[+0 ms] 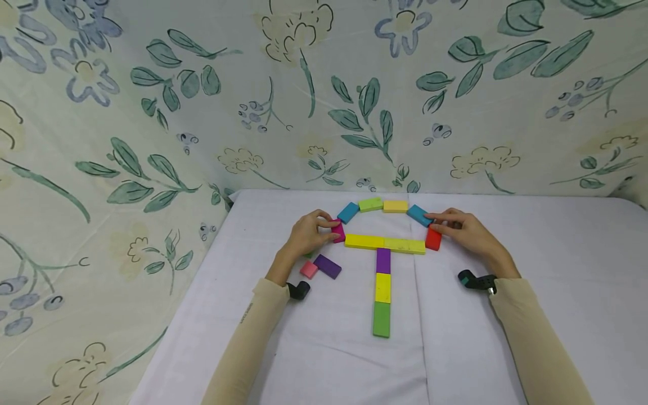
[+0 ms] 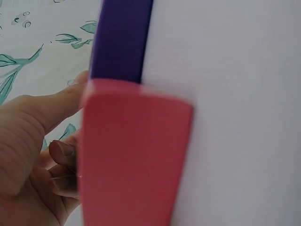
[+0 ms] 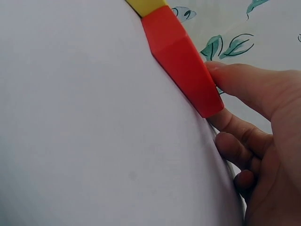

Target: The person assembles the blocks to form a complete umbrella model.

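Observation:
A magenta block (image 1: 338, 231) sits at the left end of an arch of coloured blocks, and my left hand (image 1: 307, 232) pinches it between thumb and forefinger. At the arch's right side, my right hand (image 1: 468, 233) touches the end of a blue block (image 1: 418, 215) with its forefinger, and its thumb rests at the top of a red block (image 1: 433, 238). The other right fingers curl loosely in the right wrist view. Another blue block (image 1: 348, 212), a lime block (image 1: 370, 204) and a light yellow block (image 1: 395, 206) form the arch's top.
Below the arch lies a yellow bar (image 1: 364, 241), with a stem of purple (image 1: 383, 260), yellow (image 1: 383, 288) and green (image 1: 382, 319) blocks. Beside my left wrist lie a pink block (image 1: 309, 269) and a dark purple block (image 1: 328, 266), near a partly hidden green one. White cloth (image 1: 557, 253) covers the table.

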### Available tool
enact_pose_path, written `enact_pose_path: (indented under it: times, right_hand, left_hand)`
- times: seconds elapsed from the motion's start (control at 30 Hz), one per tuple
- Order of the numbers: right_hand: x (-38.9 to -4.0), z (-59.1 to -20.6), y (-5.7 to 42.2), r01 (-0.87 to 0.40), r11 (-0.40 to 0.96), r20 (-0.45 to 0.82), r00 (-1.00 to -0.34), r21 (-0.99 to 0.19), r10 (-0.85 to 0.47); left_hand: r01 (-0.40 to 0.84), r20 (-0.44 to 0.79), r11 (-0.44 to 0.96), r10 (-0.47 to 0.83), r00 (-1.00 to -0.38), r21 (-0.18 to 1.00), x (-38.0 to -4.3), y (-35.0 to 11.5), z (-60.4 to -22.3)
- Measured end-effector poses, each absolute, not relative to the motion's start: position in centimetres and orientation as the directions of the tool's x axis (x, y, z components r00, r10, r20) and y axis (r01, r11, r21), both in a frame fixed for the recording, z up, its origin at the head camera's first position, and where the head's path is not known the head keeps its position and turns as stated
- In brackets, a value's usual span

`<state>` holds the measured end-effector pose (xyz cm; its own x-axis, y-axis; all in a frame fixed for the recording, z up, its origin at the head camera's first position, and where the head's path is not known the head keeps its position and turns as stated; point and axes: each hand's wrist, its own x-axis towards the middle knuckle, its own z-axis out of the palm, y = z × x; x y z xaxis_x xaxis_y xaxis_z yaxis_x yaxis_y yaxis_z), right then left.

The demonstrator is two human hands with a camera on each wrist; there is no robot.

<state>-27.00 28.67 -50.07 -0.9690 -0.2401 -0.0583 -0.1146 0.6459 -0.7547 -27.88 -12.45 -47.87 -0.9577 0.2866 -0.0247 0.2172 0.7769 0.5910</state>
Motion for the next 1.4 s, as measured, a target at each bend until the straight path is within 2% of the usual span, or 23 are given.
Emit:
enact_pose_path:
  times: [0.53,0.7,0.87,1.07,1.4]
  right_hand:
    - [-26.8,-49.9,28.6,-0.1,0.666,-0.069,-0.972,-0.739,-0.223]
    - [-26.8,-49.8,28.6,-0.094,0.666,-0.08,-0.971,-0.74,-0.226]
    - [-26.8,-49.9,28.5,-0.107,0.661,-0.068,-0.97,-0.743,-0.233]
    - [-26.8,-49.7,28.4,-0.103,0.659,-0.076,-0.969,-0.745,-0.236]
    - [-26.9,-49.7,28.4,-0.1,0.657,-0.076,-0.969,-0.747,-0.234]
  left_hand:
    - [0.304,0.045,0.795,0.33,-0.943,0.525,-27.4,-12.3,-47.9]
    - [0.325,0.065,0.793,0.343,-0.937,0.515,-26.4,-12.4,-47.1]
    - [0.305,0.02,0.758,0.36,-0.933,0.577,-24.0,-13.7,-46.1]
    - [0.357,0.024,0.695,0.439,-0.898,0.625,-21.3,-15.8,-46.2]
    - [0.431,0.061,0.633,0.518,-0.853,0.644,-20.3,-16.9,-47.7]
